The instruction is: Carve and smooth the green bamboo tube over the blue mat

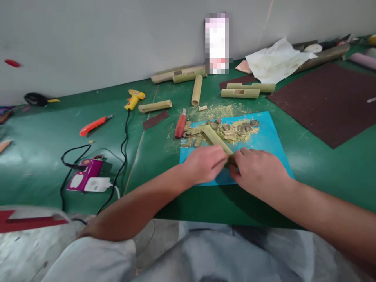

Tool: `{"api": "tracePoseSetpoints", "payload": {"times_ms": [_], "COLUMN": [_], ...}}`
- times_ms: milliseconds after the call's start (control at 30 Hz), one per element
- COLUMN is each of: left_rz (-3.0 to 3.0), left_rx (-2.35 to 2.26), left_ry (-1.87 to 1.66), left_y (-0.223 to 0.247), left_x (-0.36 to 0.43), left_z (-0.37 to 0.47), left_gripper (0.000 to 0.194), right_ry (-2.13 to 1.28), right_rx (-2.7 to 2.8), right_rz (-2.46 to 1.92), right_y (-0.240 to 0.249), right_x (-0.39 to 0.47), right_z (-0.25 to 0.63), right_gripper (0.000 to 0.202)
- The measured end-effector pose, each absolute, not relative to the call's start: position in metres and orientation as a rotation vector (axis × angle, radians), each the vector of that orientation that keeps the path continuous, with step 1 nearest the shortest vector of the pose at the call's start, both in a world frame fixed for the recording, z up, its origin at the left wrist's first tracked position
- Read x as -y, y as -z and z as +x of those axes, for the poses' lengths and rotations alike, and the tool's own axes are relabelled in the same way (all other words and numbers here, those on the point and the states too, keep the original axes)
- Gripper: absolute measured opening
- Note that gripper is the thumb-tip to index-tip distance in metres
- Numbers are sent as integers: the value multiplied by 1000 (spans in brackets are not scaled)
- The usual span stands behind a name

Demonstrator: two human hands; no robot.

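Over a blue sheet (272,137), a pale green bamboo tube (216,138) slants away from me, its near end between my hands. My left hand (205,162) is closed against the tube's left side; a thin dark edge, perhaps a brown strip, shows at its fingers. My right hand (260,166) is wrapped round the near part of the tube from the right. A dark brown patch lies between the hands, and I cannot tell whether it is a strip or an opening. Bamboo chips and shavings (242,131) are heaped beyond, beside a red-handled knife (180,124).
More bamboo tubes (196,90) lie further back, some with cut openings (240,93). A yellow glue gun (135,98), an orange utility knife (94,125) and a purple power strip (88,172) with cables lie left. A large brown sheet (329,105) and white paper (279,60) are at right.
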State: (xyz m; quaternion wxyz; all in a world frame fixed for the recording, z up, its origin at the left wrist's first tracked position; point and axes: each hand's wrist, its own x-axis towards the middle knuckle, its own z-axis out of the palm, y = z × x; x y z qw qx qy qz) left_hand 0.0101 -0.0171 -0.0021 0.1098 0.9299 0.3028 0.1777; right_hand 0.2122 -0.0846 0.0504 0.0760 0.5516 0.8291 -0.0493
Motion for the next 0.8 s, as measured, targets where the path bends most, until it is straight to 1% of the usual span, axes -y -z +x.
{"api": "tracePoseSetpoints", "payload": {"times_ms": [67,167,200,333,400,500,533,633,667,733,767,800], "left_rz": [2722,2591,2572,2650,2647,2601,2620,2688,2704,2681,2640,2607], "left_rx": [-869,-1160,-1182,-890,-951,-1194,-1165,-813,-780,-1010,-1147,-1210], "left_ry": [-567,-863,-883,-594,-627,-801,-749,-502,-498,-667,-776,-803], "left_y": [2,3,3,4,4,2,1,-2,-2,-1,0,0], "left_x": [18,12,12,16,15,14,15,21,20,13,8,3], "left_z": [7,3,3,8,10,12,13,15,14,9,6,2], "left_gripper": [29,24,23,26,25,23,24,28,29,28,25,22], "right_ry": [189,199,201,199,186,184,194,216,208,183,172,165], "right_rx": [-2453,-2419,-2416,-2432,-2433,-2424,-2427,-2444,-2443,-2437,-2437,-2445], "right_rz": [1658,1684,1686,1665,1674,1697,1693,1665,1669,1694,1706,1712], "right_y": [-52,-53,-52,-50,-49,-49,-50,-51,-51,-51,-50,-49], "right_x": [84,83,83,83,83,84,84,84,84,84,85,85], "right_z": [212,211,212,213,213,213,213,213,213,213,213,214], "right_gripper": [21,25,25,24,24,23,22,19,19,22,23,23]}}
